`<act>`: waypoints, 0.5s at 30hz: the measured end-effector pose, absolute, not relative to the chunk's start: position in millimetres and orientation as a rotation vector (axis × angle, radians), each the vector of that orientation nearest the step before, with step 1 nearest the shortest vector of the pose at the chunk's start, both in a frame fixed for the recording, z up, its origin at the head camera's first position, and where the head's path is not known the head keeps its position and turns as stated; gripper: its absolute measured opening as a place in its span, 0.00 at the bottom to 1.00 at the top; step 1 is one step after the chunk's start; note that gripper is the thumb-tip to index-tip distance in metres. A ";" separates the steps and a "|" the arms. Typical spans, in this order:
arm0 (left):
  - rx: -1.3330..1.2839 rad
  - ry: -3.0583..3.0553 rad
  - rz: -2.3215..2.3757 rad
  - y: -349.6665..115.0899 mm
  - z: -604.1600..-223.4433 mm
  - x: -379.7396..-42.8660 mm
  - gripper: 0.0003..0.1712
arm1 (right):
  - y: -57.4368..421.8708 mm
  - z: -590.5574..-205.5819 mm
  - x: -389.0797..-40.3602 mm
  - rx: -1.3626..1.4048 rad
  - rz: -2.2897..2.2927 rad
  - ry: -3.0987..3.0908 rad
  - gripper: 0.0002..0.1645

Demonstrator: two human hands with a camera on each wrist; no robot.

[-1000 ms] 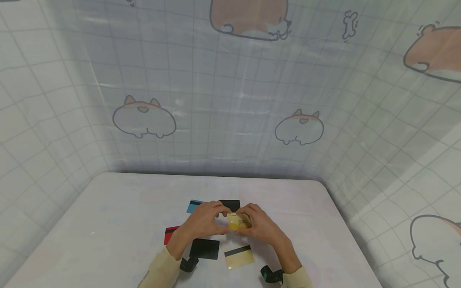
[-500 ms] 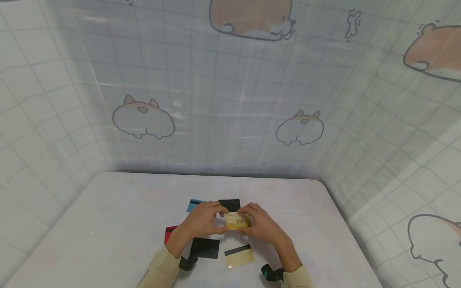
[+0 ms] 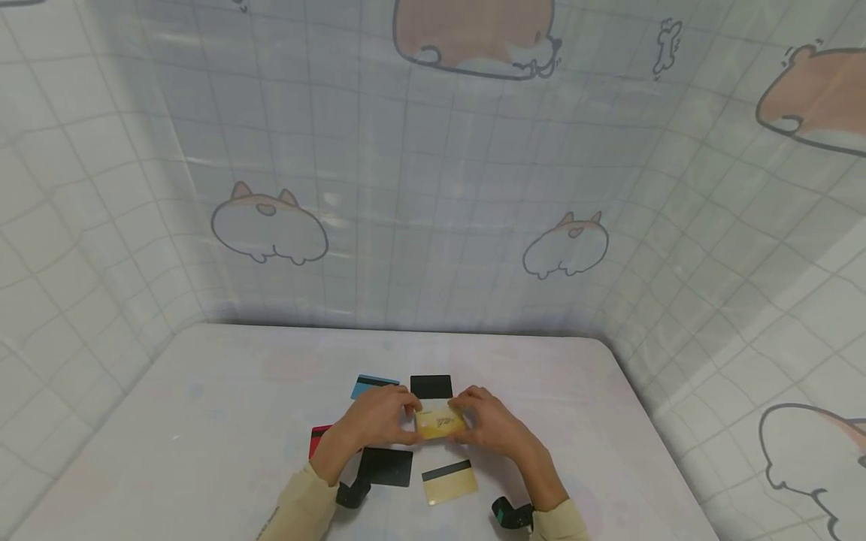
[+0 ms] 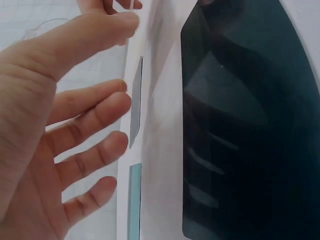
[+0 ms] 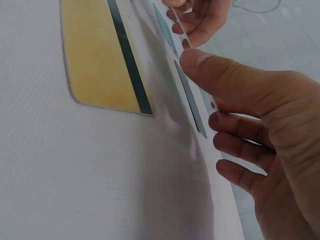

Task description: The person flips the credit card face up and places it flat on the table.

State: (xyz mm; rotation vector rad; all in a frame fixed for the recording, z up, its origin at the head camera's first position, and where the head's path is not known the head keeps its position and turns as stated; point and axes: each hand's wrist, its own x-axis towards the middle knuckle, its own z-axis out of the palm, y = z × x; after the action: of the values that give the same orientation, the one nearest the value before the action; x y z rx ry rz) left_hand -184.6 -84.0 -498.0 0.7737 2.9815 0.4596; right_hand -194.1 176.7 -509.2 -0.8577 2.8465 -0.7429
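Observation:
Over the white table, a yellow plastic card (image 3: pixel 438 422) with printing on its face is held between two bare hands. My left hand (image 3: pixel 379 417) pinches its left end, thumb low and fingers at the top. At the other end, my right hand (image 3: pixel 497 424) grips it with the thumb at the lower edge. From the right wrist, the held card (image 5: pixel 181 25) appears nearly edge-on, partly behind the right thumb. Below the hands lie a black card (image 3: pixel 387 467) and a pale gold card (image 3: pixel 449 488) with a dark stripe.
Beyond the hands lie a blue striped card (image 3: pixel 365 385) and another black card (image 3: pixel 431 386). A red card (image 3: pixel 318 437) is partly covered by the left wrist. The white table (image 3: pixel 223 406) stands against a grid-patterned curtain (image 3: pixel 433 150) with cartoon dogs.
The yellow card has shifted a little left and toward me, and its tilt has changed. My left hand moved with it, showing more of the blue and far black cards.

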 end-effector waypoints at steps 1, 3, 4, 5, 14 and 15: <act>0.767 2.974 0.454 -84.3 -499.0 -185.4 0.30 | 176.0 -510.1 -194.9 -0.842 -0.730 2.844 0.34; 0.760 2.960 0.440 -84.6 -501.1 -187.0 0.30 | 174.6 -512.2 -196.6 -0.819 -0.703 2.838 0.34; 0.755 2.953 0.438 -84.9 -502.1 -187.7 0.30 | 173.9 -513.2 -197.5 -0.808 -0.696 2.834 0.34; 0.753 2.949 0.433 -85.1 -503.1 -188.4 0.30 | 173.3 -514.1 -198.5 -0.800 -0.688 2.833 0.34; 0.760 2.953 0.404 -83.1 -510.2 -189.5 0.28 | 173.6 -520.6 -203.0 -0.768 -0.683 2.807 0.34; 0.763 2.955 0.401 -83.0 -510.9 -189.7 0.28 | 173.7 -521.2 -203.3 -0.767 -0.683 2.806 0.34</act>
State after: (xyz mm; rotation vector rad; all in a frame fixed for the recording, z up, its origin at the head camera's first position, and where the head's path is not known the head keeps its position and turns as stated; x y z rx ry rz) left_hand -189.7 -83.0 -510.9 0.7628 2.9545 0.4013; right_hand -203.3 173.7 -521.2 -0.7673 2.8064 -0.6830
